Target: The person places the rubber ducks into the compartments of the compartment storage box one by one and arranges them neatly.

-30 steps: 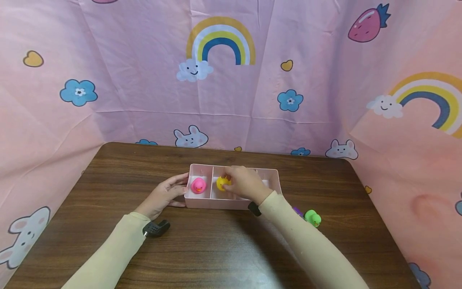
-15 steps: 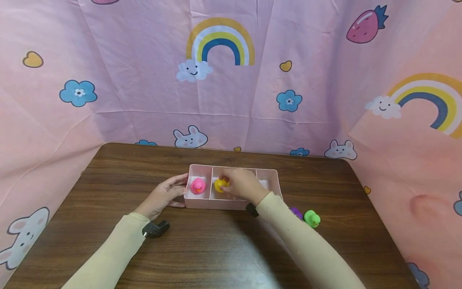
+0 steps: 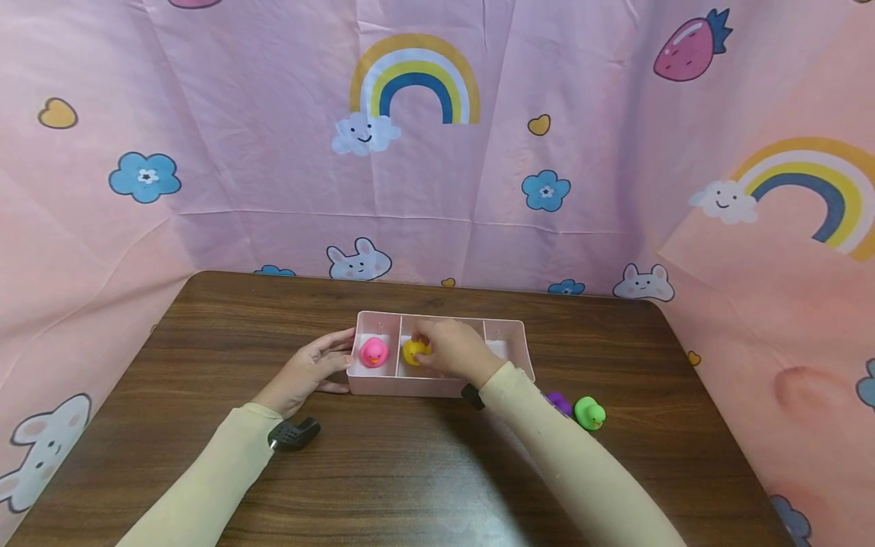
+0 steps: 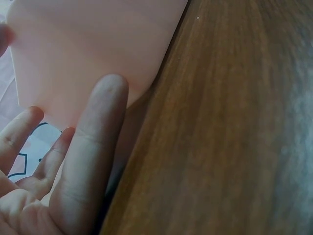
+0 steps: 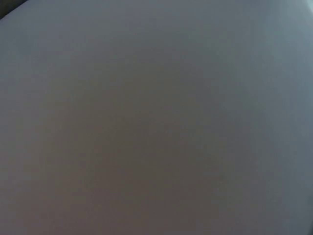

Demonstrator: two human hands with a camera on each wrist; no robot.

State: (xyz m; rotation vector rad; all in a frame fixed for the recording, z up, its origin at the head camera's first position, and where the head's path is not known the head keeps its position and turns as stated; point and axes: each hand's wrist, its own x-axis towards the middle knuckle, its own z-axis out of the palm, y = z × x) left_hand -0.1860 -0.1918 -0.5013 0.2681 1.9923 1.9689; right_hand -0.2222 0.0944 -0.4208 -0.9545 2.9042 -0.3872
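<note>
In the head view, my right hand (image 3: 454, 351) reaches into the middle section of a pink divided box (image 3: 403, 386). Its thumb and fingers pinch a yellow rubber duck (image 3: 413, 352), low in that compartment close to the left divider. A pink rubber duck (image 3: 374, 352) sits in the left compartment. My left hand (image 3: 306, 374) touches the box's left end with extended fingers; the left wrist view has its thumb (image 4: 100, 132) lying straight against the box wall (image 4: 98, 44). The right wrist view is only a dim blur.
A green rubber duck (image 3: 589, 413) stands on the wooden table (image 3: 355, 479) to the right of the box. Beside it a purple duck-sized toy (image 3: 559, 402) is partly hidden by my right sleeve. A pink patterned cloth (image 3: 424, 182) hangs behind the table.
My right hand has shifted slightly left with the yellow duck, toward the left divider. The purple toy shows more from behind the sleeve. My left hand stays at the box's end.
</note>
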